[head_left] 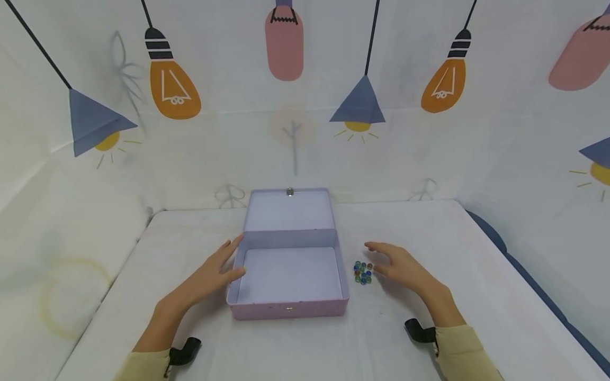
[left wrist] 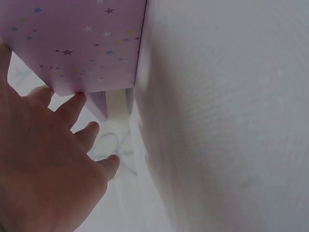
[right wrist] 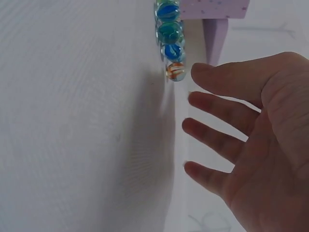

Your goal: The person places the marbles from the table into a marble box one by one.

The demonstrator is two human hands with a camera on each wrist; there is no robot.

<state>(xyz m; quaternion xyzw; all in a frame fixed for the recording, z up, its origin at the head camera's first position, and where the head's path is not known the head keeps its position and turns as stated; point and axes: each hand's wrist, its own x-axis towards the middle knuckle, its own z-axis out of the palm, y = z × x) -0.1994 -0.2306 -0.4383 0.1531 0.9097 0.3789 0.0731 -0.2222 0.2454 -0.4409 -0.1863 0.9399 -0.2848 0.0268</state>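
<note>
A pink-lilac tin box [head_left: 288, 310] stands on the table with its hinged lid [head_left: 290, 210] raised at the back; nothing shows inside it. My left hand [head_left: 209, 278] rests against the box's left side, fingers spread, the thumb at the rim. In the left wrist view its fingertips meet the star-printed wall [left wrist: 82, 43]. Just right of the box lies a cluster of several glass marbles [head_left: 363, 273], blue, green and orange. My right hand [head_left: 405, 268] hovers beside them with fingers extended and apart. An orange-swirled marble [right wrist: 175, 71] is nearest its thumb in the right wrist view.
A white cloth covers the table [head_left: 295, 349]. Behind it hangs a white curtain [head_left: 229, 143] printed with bulbs and lamps. Dark blue material [head_left: 529, 280] shows along the table's right edge. A black wrist device [head_left: 186, 352] sits by the left sleeve, another [head_left: 419, 332] by the right.
</note>
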